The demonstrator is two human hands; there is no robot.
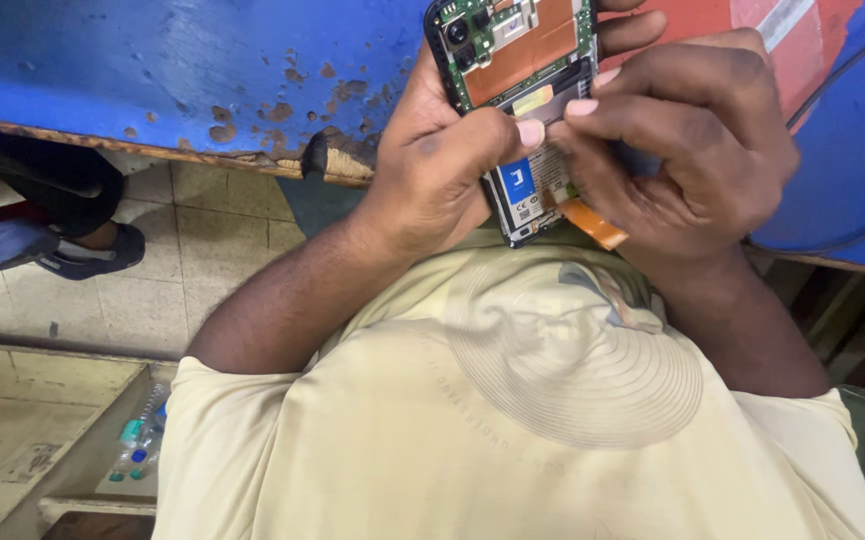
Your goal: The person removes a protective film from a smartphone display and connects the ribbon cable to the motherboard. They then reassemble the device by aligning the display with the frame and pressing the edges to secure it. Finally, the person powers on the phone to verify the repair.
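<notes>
While the blue surface (152,70), chipped and rust-spotted along its near edge, fills the top of the view, the work goes on just in front of it, above the person's pale yellow shirt (512,420). An opened phone (512,60) is held up there with its back cover already off: the green circuit board, a copper-coloured shield and the camera lenses lie bare at the top, and the battery (527,190) with its blue label shows lower down. Judging by that, the opening is done and the work inside is under way, though nothing loose has been lifted out that can be seen. The left hand (432,165) is curled around the phone's left edge, thumb pressed across its middle. The right hand (682,150) is closed down on the same spot, fingertips pinched at the band between board and battery; whether it grips a small part or tool cannot be told. An orange piece (592,225) peeks from beneath the right hand, mostly covered. The phone's top is cut off by the frame.
</notes>
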